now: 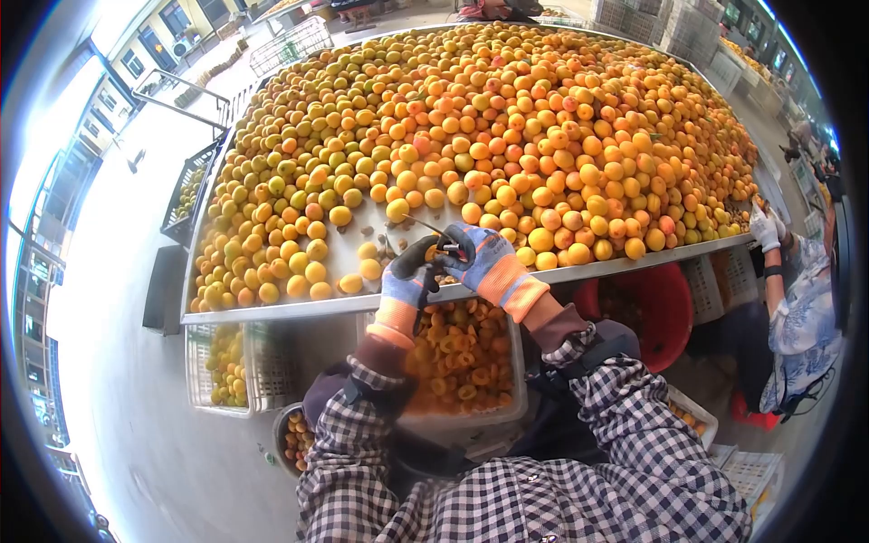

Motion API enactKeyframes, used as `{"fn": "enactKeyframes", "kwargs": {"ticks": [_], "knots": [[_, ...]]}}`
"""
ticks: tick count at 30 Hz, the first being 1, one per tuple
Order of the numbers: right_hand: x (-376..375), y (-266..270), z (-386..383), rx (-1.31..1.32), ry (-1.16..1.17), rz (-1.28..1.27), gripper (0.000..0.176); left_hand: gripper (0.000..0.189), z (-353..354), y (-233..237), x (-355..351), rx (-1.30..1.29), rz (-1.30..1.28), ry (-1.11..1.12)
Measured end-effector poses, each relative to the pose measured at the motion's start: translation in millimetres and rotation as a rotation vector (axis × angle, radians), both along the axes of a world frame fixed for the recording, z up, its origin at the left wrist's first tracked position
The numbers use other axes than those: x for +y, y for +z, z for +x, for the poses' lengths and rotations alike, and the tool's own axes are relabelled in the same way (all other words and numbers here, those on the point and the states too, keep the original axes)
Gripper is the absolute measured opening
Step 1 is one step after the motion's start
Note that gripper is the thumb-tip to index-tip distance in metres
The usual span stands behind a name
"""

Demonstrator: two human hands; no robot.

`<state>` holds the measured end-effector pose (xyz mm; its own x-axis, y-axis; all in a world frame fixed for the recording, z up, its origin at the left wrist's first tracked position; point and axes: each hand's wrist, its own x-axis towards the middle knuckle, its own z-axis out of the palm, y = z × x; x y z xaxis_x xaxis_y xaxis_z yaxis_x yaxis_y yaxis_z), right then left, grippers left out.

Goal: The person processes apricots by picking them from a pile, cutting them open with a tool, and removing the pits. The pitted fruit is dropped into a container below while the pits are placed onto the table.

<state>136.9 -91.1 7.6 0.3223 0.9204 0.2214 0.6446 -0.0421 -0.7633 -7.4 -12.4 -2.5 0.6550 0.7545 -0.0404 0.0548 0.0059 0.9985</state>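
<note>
Both of my gloved hands meet over the near edge of a metal table [362, 222] heaped with orange and yellow-green apricots [552, 136]. My left hand [412, 274] has its dark-tipped fingers closed around a small orange fruit piece, mostly hidden by the glove. My right hand [484, 258] is pinched on a thin tool [422, 223], whose slim shaft points up and left over the tray. Directly below the hands, a crate [520, 362] holds split apricot halves [460, 353].
A red basin [665, 312] stands under the table at the right. White crates [269, 371] and a bucket [282, 443] of fruit are at lower left. A black crate [172, 204] sits left of the table. A co-worker's gloved hand [766, 226] is at the right edge.
</note>
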Motion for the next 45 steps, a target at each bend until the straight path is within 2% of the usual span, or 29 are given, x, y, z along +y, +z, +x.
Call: {"fn": "enactKeyframes", "kwargs": {"ticks": [1, 3, 6, 9, 13, 15, 17, 18, 21, 22, 23, 25, 27, 28, 29, 30, 31, 33, 36, 41, 43, 45], "knots": [[0.5, -3.0, 1.6, -0.023, -0.003, -0.058, 0.030, 0.041, 1.6, -13.2, 3.3, 0.081, 0.064, 0.016], [1.1, -3.6, 4.4, 0.023, 0.026, -0.071, 0.033, 0.044, 3.6, -21.4, 5.3, 0.078, 0.508, 0.019], [4.0, -8.4, 4.6, 0.013, 0.016, -0.036, 0.033, 0.045, 4.3, -15.9, -0.3, -0.024, 0.489, 0.015], [5.6, -5.6, 0.2, 0.070, -0.005, 0.000, 0.034, 0.046, 3.7, -2.1, -3.8, 0.037, 0.496, -0.002], [4.9, 1.6, -7.5, 0.066, -0.070, -0.038, 0.030, 0.046, 7.0, -13.2, -5.1, 0.038, 0.476, 0.016], [3.9, -0.8, -6.6, 0.080, -0.096, -0.072, 0.029, 0.046, 10.9, -18.5, -5.9, -0.111, 0.509, 0.032], [6.0, -9.7, -0.9, 0.229, -0.120, -0.015, 0.028, 0.045, 10.5, -18.3, -9.7, -0.019, 0.543, 0.032], [8.5, -13.4, 3.7, 0.147, -0.100, 0.002, 0.030, 0.044, 9.9, -15.5, -11.0, 0.070, 0.579, 0.035], [6.5, -10.1, 8.3, 0.150, -0.101, -0.068, 0.030, 0.038, 6.6, -5.5, -9.5, 0.000, 0.459, 0.051], [5.7, -7.0, 10.7, 0.081, -0.114, -0.049, 0.030, 0.038, 2.6, -1.9, -8.5, 0.002, 0.460, 0.052], [6.1, -3.3, 12.3, 0.082, -0.114, -0.046, 0.030, 0.034, -2.7, 2.1, -6.5, 0.066, 0.436, -0.003], [6.2, 2.0, 14.6, -0.100, -0.238, -0.221, 0.033, 0.030, -18.3, 17.9, -3.2, 0.131, 0.413, -0.062], [4.6, 6.2, 14.4, -0.093, -0.250, -0.216, 0.035, 0.025, -41.3, 38.4, 1.2, 0.378, 0.372, -0.365], [3.5, 9.2, 13.3, -0.099, -0.241, -0.233, 0.034, 0.025, -49.7, 33.2, 7.8, 0.319, 0.385, -0.257], [2.5, 9.7, 11.9, -0.103, -0.232, -0.251, 0.033, 0.026, -58.2, 19.8, 23.9, 0.373, 0.555, -0.117], [2.9, 7.1, 11.2, -0.095, -0.232, -0.254, 0.033, 0.027, -64.8, 28.2, 31.2, 0.521, 0.729, 0.004], [5.5, 4.9, 12.3, -0.103, -0.185, -0.275, 0.032, 0.030, -70.2, 38.4, 35.3, 0.780, 0.783, 0.102], [8.7, 0.9, 12.5, -0.110, -0.136, -0.290, 0.031, 0.036, -79.0, 29.6, 59.1, 1.082, 0.889, 0.064], [7.3, 1.5, 9.5, -0.098, -0.104, -0.249, 0.030, 0.038, -79.4, 12.9, 84.4, 1.235, 0.790, -0.023], [1.2, 5.5, 9.8, -0.076, -0.092, -0.288, 0.030, 0.030, -82.0, -4.2, 101.0, 1.203, 0.719, -0.087], [1.2, 4.6, 10.8, -0.073, -0.087, -0.285, 0.030, 0.026, -76.9, 0.9, 93.3, 1.185, 0.812, -0.008], [1.2, 1.3, 11.5, -0.070, -0.084, -0.284, 0.030, 0.024, -71.8, 15.8, 89.1, 1.096, 0.757, 0.101]]}}
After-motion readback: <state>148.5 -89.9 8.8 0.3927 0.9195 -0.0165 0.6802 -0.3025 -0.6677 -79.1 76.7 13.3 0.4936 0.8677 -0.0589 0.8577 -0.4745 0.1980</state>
